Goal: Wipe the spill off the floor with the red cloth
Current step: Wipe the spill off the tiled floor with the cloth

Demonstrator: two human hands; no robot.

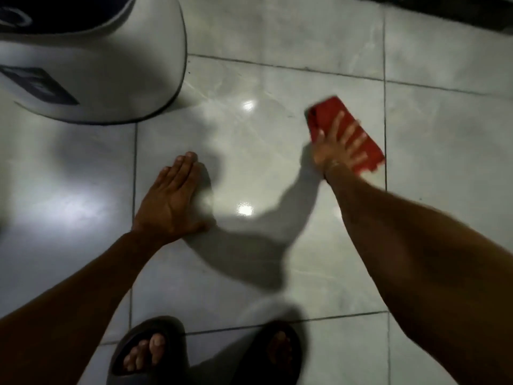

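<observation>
A folded red cloth [330,109] lies flat on the glossy grey floor tiles [249,151], right of centre. My right hand [340,143] presses down on it with fingers spread, covering its middle. My left hand [170,201] rests palm-down on the tile to the left, fingers together, holding nothing. Between the hands the tile shines with bright light reflections; I cannot make out a distinct spill there.
A large white appliance with dark trim [91,59] stands on the floor at the upper left. My two feet in dark slides [150,348] are at the bottom edge. A dark object [444,9] runs along the top right. Dark grout lines cross the floor.
</observation>
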